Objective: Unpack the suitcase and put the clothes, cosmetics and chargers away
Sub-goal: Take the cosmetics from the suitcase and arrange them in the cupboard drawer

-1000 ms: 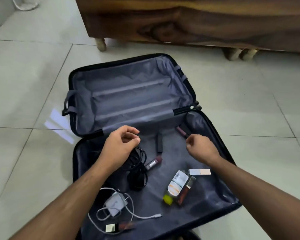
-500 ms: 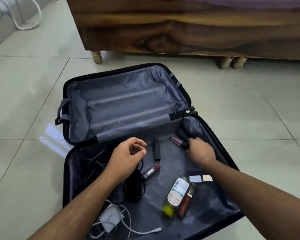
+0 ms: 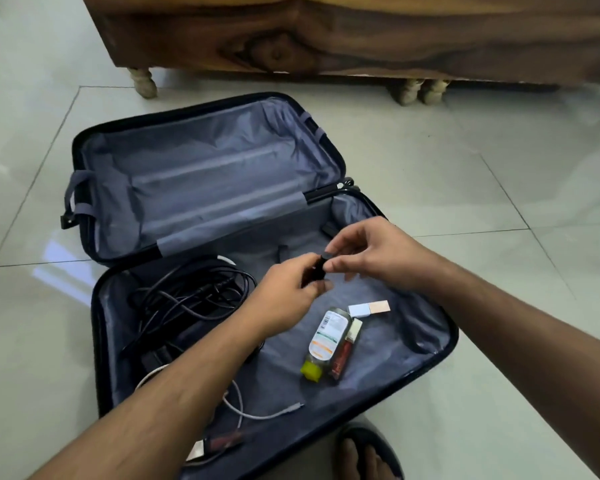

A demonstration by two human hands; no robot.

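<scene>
Head view: over the open dark hard-shell suitcase with grey lining, the left hand and right hand together pinch a small dark cosmetic tube. A clear yellow-capped bottle and tangled black cables lie inside.

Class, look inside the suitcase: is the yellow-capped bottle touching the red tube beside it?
Touching. The head view shows the yellow-capped bottle and the red tube lying side by side, with no lining visible between them.
</scene>
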